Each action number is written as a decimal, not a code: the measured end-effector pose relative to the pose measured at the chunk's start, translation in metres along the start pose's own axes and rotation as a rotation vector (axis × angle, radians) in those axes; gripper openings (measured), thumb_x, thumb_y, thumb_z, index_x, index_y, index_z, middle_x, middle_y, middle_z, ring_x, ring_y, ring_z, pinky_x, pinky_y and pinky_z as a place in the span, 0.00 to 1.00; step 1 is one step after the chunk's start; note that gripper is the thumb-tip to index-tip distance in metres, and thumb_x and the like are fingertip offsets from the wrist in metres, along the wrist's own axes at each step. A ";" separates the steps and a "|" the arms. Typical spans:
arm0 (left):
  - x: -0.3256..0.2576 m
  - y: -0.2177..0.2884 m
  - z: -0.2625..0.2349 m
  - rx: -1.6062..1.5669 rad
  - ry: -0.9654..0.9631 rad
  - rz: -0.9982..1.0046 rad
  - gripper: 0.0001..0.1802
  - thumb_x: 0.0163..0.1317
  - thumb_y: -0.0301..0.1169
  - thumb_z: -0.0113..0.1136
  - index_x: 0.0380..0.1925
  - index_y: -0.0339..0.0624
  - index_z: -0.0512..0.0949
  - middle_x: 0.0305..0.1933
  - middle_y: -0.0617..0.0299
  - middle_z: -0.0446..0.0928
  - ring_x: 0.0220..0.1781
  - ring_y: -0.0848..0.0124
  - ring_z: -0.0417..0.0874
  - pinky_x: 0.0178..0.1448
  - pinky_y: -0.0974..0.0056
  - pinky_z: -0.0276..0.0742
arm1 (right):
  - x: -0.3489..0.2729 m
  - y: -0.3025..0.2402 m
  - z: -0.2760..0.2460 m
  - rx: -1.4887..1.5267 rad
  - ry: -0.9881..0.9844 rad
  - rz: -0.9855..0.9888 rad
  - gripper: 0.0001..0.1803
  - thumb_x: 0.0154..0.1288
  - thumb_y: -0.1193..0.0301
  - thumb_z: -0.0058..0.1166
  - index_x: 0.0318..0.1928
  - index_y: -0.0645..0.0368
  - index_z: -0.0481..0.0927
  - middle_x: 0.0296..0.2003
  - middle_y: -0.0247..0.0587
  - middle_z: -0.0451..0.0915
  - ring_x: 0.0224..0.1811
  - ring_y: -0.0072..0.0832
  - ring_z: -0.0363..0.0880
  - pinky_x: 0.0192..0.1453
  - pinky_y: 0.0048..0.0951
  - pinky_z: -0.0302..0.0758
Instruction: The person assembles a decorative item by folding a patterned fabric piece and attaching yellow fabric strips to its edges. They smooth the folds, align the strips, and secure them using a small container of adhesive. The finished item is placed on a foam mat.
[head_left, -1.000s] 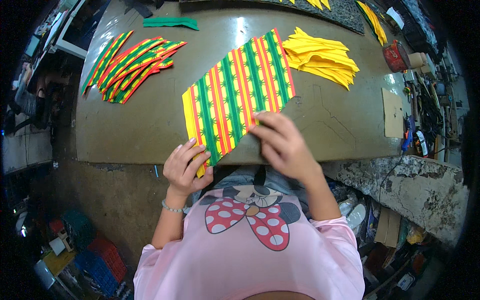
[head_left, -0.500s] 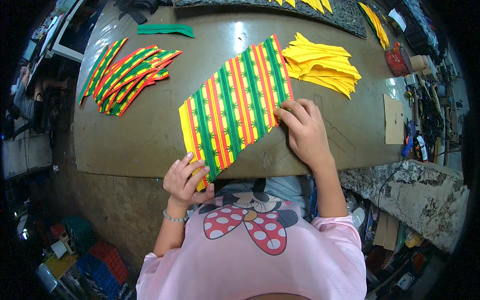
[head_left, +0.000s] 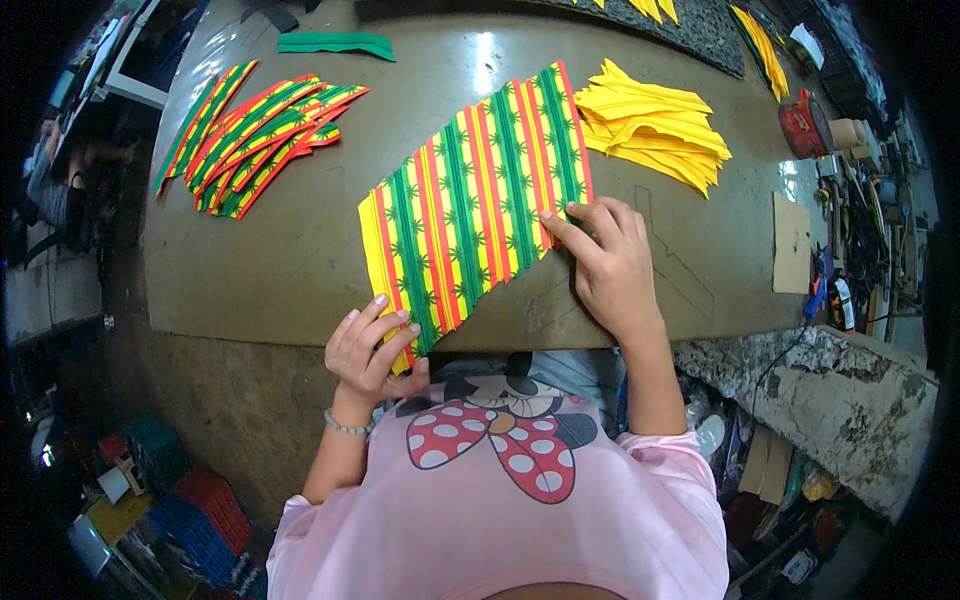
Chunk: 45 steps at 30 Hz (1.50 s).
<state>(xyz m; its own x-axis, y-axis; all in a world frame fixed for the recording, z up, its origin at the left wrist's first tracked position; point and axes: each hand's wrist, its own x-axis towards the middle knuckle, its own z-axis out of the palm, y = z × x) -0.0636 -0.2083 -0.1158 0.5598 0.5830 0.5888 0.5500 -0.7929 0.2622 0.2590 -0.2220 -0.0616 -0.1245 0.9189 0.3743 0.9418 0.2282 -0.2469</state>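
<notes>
A striped piece of cloth [head_left: 470, 205] in yellow, green and red lies slantwise on the brown worktable [head_left: 300, 250]. My left hand [head_left: 368, 348] pinches its near lower corner at the table's front edge. My right hand [head_left: 608, 258] lies flat on the table at the cloth's right edge, index finger pressing on the stripes.
A fan of narrow striped strips [head_left: 255, 140] lies at the far left, a green strip [head_left: 335, 43] behind it. A pile of yellow pieces [head_left: 655, 125] sits at the far right. A cardboard piece [head_left: 790, 240], a red tin [head_left: 805, 125] and tools crowd the right edge.
My right hand has slid from the cloth's near edge to its right side, further up the table. My left hand stays on the lower corner.
</notes>
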 end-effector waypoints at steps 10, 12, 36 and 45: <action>0.004 0.000 0.000 -0.009 0.008 -0.010 0.16 0.55 0.43 0.64 0.42 0.52 0.83 0.48 0.61 0.85 0.58 0.55 0.85 0.61 0.49 0.77 | -0.004 -0.050 -0.003 -0.045 0.008 0.004 0.21 0.58 0.76 0.56 0.53 0.56 0.83 0.55 0.38 0.79 0.57 0.40 0.74 0.63 0.48 0.67; 0.004 0.000 0.001 -0.025 0.015 -0.018 0.16 0.55 0.43 0.64 0.41 0.53 0.83 0.47 0.62 0.85 0.58 0.55 0.85 0.61 0.49 0.77 | -0.006 -0.060 0.003 -0.021 -0.069 -0.003 0.22 0.57 0.75 0.56 0.54 0.55 0.82 0.56 0.37 0.78 0.58 0.40 0.73 0.65 0.48 0.65; 0.002 0.002 0.007 0.040 0.067 -0.021 0.15 0.60 0.44 0.64 0.45 0.58 0.85 0.52 0.67 0.84 0.60 0.64 0.84 0.69 0.56 0.71 | -0.013 -0.094 0.021 0.142 -0.169 -0.116 0.28 0.61 0.76 0.56 0.64 0.59 0.77 0.66 0.45 0.74 0.70 0.46 0.69 0.75 0.52 0.62; 0.011 0.008 -0.002 -0.004 0.034 -0.064 0.18 0.60 0.40 0.64 0.50 0.56 0.86 0.56 0.64 0.84 0.63 0.62 0.82 0.68 0.56 0.72 | 0.007 -0.071 0.026 0.157 -0.138 -0.052 0.27 0.63 0.79 0.52 0.64 0.57 0.76 0.66 0.45 0.74 0.72 0.46 0.69 0.77 0.55 0.60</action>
<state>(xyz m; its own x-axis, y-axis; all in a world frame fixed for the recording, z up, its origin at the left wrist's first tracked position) -0.0546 -0.2084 -0.1058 0.5022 0.6266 0.5960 0.5818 -0.7547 0.3033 0.1830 -0.2234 -0.0650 -0.2234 0.9374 0.2673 0.8740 0.3140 -0.3708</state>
